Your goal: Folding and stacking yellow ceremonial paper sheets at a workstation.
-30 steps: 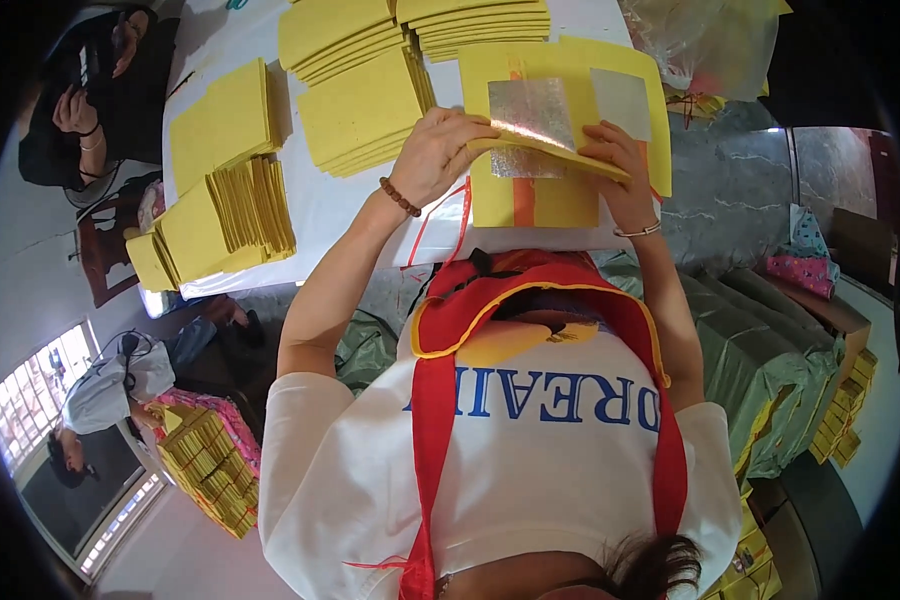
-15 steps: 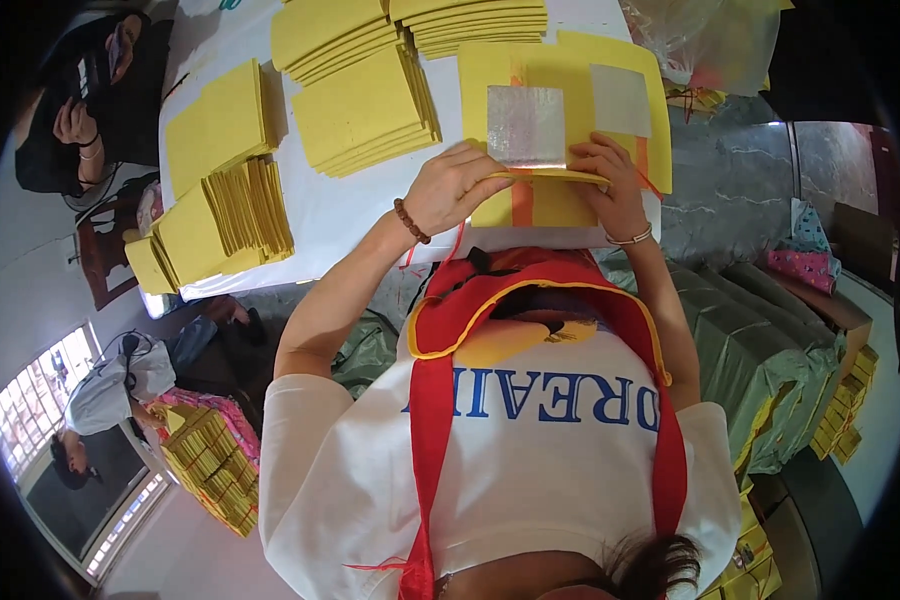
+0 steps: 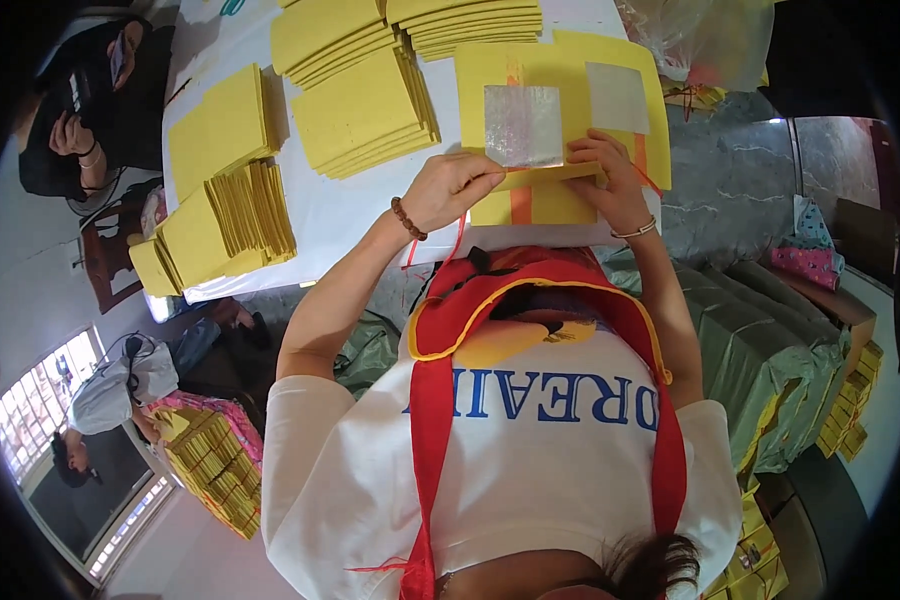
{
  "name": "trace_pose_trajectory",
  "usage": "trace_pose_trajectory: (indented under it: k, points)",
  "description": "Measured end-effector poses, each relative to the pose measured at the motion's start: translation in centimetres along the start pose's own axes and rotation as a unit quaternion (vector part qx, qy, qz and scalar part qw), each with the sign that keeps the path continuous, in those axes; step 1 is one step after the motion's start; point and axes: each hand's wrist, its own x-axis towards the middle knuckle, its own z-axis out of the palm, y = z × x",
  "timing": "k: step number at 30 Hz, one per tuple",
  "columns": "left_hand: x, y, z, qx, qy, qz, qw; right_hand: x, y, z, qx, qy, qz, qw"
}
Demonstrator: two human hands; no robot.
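A yellow paper piece [image 3: 548, 178] stands with its edge up over yellow sheets [image 3: 560, 212] at the table's near edge. My right hand [image 3: 615, 185] grips its right end, fingers over the far side and thumb on the near side. My left hand [image 3: 452, 192] is closed in a pinch at the left end; a thin red string [image 3: 460, 240] shows at its fingertips and hangs below the hand. Just beyond lies a silvery, see-through square [image 3: 522, 126] on yellow card, with a paler square [image 3: 617, 98] to its right. Orange strips [image 3: 521, 205] cross the yellow sheets.
Stacks of yellow envelope-like pieces [image 3: 360, 120] cover the table's left and far parts, with more [image 3: 245, 215] at the near left. A plastic bag [image 3: 710, 45] sits at the far right. Green wrapped bundles [image 3: 760, 350] stand right of me. Two people [image 3: 80, 130] are at left.
My left hand has drawn slightly left and down off the paper's edge, with red string now showing at its fingertips. My right hand keeps its hold; the paper has tilted a little.
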Motion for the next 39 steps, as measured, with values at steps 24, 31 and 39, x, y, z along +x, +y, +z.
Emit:
trace_pose_trajectory:
  k: [24, 31, 39]
  points:
    - [0.3, -2.7, 0.4, -0.228, -0.068, -0.162, 0.958, -0.1, 0.6, 0.0, -0.033, -0.016, -0.016, 0.999]
    - [0.4, -2.9, 0.4, -0.229, -0.078, -0.155, 0.958, 0.1, 0.2, 0.0, -0.036, -0.017, -0.019, 0.999]
    - [0.3, -2.9, 0.4, -0.234, -0.081, -0.154, 0.956, -0.1, 0.6, 0.1, -0.025, -0.011, -0.016, 0.999]
